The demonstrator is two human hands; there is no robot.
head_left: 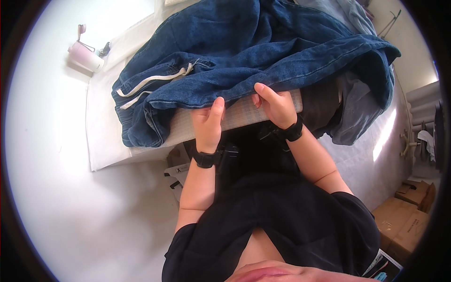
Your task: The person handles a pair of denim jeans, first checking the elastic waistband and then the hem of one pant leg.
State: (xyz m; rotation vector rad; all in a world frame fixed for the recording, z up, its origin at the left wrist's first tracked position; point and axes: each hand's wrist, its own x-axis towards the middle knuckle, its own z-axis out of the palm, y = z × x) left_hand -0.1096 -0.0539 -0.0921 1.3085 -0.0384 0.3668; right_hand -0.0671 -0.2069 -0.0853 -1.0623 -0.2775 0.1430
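Step in hand: gripping denim [244,61] hem at board [244,115] near edge. Left hand [207,124] and right hand [276,105] apart, both pinching hem. Denim heaped across board, drawstring [150,82] at left. Next move likely needs even pull toward body, hem kept flat.

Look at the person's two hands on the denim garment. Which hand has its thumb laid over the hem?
The right hand: its thumb lies on the denim garment. The left hand's thumb rests below, on the checked board.

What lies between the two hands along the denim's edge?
In the head view, only the denim garment's hem and checked board edge span between left hand and right hand.
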